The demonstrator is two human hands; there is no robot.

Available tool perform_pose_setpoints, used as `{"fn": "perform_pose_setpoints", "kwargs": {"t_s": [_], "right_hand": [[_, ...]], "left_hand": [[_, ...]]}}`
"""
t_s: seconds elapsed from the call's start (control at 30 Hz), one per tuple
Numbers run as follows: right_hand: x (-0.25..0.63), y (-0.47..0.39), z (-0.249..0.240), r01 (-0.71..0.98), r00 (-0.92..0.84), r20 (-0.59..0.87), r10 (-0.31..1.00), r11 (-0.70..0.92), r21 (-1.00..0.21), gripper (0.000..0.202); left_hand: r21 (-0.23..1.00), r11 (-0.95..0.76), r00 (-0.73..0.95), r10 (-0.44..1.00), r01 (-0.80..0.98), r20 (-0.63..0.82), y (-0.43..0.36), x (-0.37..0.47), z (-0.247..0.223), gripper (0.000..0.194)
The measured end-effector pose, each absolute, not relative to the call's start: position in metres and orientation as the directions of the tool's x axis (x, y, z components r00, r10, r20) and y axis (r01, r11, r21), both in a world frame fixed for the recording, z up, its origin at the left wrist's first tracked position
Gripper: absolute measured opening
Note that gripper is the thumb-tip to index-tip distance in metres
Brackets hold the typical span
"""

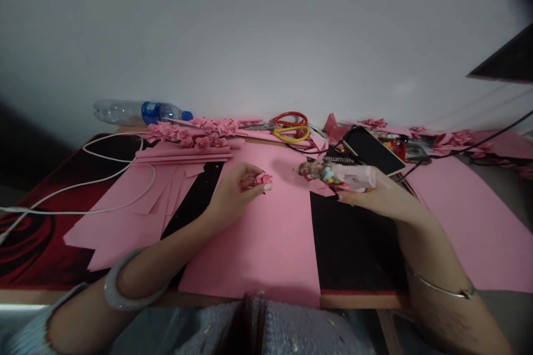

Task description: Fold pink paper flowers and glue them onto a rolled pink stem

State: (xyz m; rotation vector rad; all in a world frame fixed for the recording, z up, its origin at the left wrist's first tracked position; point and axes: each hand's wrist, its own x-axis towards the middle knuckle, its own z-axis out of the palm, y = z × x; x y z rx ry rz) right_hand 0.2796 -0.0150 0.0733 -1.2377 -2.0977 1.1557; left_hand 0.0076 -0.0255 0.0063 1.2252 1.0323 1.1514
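- Step in hand, as judged: readying a folded paper flower (264, 178) for work with the decorated tool (337, 175), perhaps a glue gun; tip and flower apart, no contact.
- Left hand (236, 191): clamped on flower, thumb and fingertips pinched together at the petals, above the upper part of the pink sheet (258, 244).
- Right hand (385, 198): closed around tool, one digit showing below, the rest mostly hidden; held above the black mat (350, 244), right of the sheet.
- Next move, as judged: calls for bringing tip and flower together, wanted fold turned toward the tip, pinch light enough to spare the petals, fingertips clear of the tip.
- Tool direction: tip leftward, toward flower; long axis nearly level across the view, blunt end to the right.
- Flower direction: petals showing at the right of the pinch; compact, no clear long axis. Base hidden; cannot tell exact facing.
- Nearby: more blooms (204, 134) and scissors (291, 126) at the back; phone (375, 150) just beyond the right hand.
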Motion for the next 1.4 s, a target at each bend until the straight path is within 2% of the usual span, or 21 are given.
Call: {"fn": "perform_pose_setpoints", "kwargs": {"t_s": [0.2, 0.53, 0.8, 1.1, 1.4], "right_hand": [[0.26, -0.017, 0.059, 0.365, -0.594, -0.057, 0.802, 0.206, -0.908, 0.04], [0.251, -0.018, 0.048, 0.49, -0.542, -0.068, 0.838, 0.25, -0.835, 0.027], [0.248, -0.02, 0.052, 0.529, -0.568, 0.01, 0.823, 0.375, -0.761, 0.017], [0.247, -0.02, 0.054, 0.547, -0.588, 0.045, 0.807, 0.438, -0.714, 0.017], [0.245, -0.022, 0.054, 0.554, -0.561, 0.04, 0.827, 0.41, -0.724, 0.017]], "left_hand": [[0.999, 0.004, 0.173, 0.985, -0.036, 0.003, -0.028, 0.008, 0.004, 0.029], [0.998, 0.015, 0.221, 0.975, -0.06, -0.001, -0.029, 0.007, 0.001, 0.028], [0.998, 0.018, 0.22, 0.975, -0.054, -0.006, -0.029, 0.007, 0.0, 0.029], [0.998, 0.019, 0.213, 0.977, -0.056, -0.007, -0.029, 0.007, 0.002, 0.028], [0.996, 0.054, 0.212, 0.977, -0.065, -0.039, -0.028, 0.008, 0.003, 0.028]]}}
